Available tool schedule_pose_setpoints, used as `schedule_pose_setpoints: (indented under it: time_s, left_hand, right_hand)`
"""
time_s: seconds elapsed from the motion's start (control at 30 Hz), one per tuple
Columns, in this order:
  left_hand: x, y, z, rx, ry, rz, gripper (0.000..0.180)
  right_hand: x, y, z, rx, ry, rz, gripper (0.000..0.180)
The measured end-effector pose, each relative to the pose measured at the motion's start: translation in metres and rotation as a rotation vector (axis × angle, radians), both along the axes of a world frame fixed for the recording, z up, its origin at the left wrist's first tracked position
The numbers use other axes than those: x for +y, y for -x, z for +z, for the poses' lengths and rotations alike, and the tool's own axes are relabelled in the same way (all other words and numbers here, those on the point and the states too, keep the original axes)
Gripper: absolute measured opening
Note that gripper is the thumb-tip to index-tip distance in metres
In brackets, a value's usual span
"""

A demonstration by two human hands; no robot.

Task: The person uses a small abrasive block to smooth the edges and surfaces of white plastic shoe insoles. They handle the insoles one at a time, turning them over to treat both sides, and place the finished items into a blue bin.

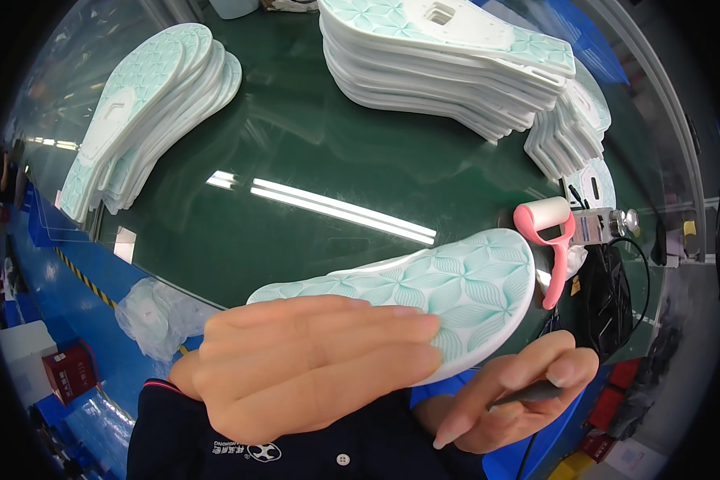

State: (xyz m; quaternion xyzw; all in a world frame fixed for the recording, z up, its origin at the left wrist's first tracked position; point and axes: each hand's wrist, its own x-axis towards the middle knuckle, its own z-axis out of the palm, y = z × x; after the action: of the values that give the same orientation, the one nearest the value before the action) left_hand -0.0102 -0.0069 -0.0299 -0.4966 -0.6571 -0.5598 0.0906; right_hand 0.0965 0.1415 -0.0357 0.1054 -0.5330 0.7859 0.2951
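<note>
Mint-green and white, the shoe sole [448,292] is held tread-up above the near edge of the dark green table [296,152], with the left hand [312,364] laid flat across it, fingers extended and gripping it. The right hand [508,392] is closed around a slim dark tool [528,393], possibly corded. Stacked soles [448,56] sit at the far edge, more soles [144,112] at the left edge, a pink roller [550,240] at the right edge.

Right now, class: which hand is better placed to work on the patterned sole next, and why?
Probably the right hand: it pinches a dark tool just below the mint shoe sole, while the left hand is flat against the sole, holding it up.
</note>
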Motion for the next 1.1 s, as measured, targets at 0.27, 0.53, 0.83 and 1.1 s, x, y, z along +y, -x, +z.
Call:
schedule_pose_setpoints:
  time_s: [0.27, 0.53, 0.83, 1.1]
  left_hand:
    - [0.000, -0.005, 0.010, -0.035, 0.042, 0.062, 0.019]
    - [0.005, -0.005, 0.008, -0.008, 0.006, 0.079, 0.014]
    - [0.003, -0.004, 0.009, 0.014, 0.025, 0.066, 0.014]
    - [0.003, -0.003, 0.008, -0.015, 0.039, 0.013, 0.015]
  right_hand:
    - [-0.006, 0.002, -0.001, -0.002, 0.041, -0.017, 0.030]
    - [-0.032, 0.015, 0.002, -0.027, -0.082, -0.247, 0.031]
    - [-0.031, 0.023, -0.005, 0.105, -0.207, -0.361, 0.031]
    - [-0.023, 0.027, -0.005, 0.182, -0.528, -0.446, 0.034]
